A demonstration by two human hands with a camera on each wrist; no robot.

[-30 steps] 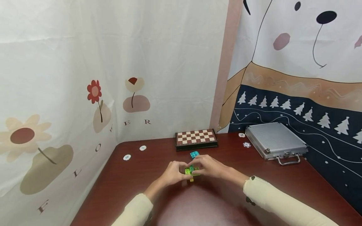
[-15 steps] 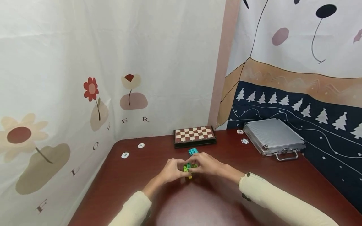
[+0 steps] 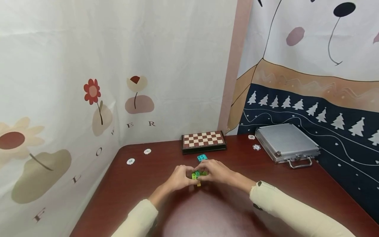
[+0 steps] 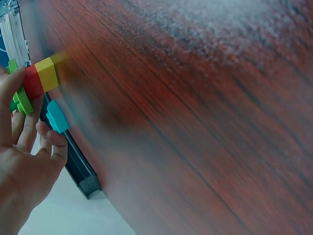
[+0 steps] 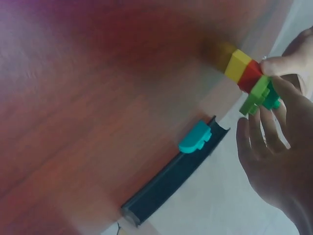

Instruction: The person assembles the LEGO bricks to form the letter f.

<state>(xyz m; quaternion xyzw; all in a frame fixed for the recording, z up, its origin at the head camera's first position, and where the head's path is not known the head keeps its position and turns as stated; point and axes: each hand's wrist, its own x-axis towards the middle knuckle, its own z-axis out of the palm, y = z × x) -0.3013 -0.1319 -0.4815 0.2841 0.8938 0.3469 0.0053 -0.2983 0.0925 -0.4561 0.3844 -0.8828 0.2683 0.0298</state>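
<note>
Both hands hold a small stack of toy building bricks close over the middle of the table. A yellow brick [image 4: 47, 74] forms its bottom, with a red brick [image 5: 250, 76] above it. Wider than those, a lime green brick [image 5: 256, 96] lies on the red one, and a darker green brick [image 3: 197, 173] tops the stack. From the left, my left hand [image 3: 179, 178] pinches the stack between thumb and fingers. My right hand [image 3: 218, 171] grips it from the opposite side, its fingers partly hiding the green bricks. Just beyond the hands lies a turquoise brick [image 3: 202, 157].
A chessboard box [image 3: 203, 141] stands at the table's back edge, behind the turquoise brick. To the right is a silver case [image 3: 287, 141] with its handle facing forward. Round chips lie at back left [image 3: 130, 161] and beside the case [image 3: 256, 147]. Printed curtains border the table [image 3: 142, 210].
The head view has tilted down slightly, so the whole scene sits a little higher. Both hands keep their hold on the brick stack, with hardly any movement over the table.
</note>
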